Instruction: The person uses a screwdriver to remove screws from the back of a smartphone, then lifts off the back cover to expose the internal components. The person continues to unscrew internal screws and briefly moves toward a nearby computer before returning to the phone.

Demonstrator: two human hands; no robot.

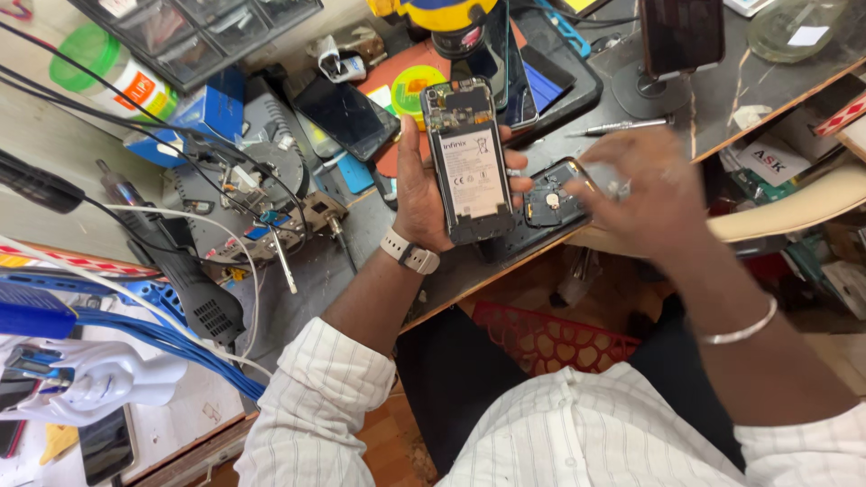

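Our striped sleeve (316, 406) leads to the left hand (424, 194) grasping the opened phone (467, 162) above the surface (577, 144), right hand (645, 194) blurred beside, grip undetermined; disassembly underway, steadiness needed.

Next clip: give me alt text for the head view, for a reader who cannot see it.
A person's left hand holds an opened phone, back cover off and battery showing, over a cluttered repair bench. The blurred right hand hovers beside a removed back cover lying on the bench, near a screwdriver and other phones.
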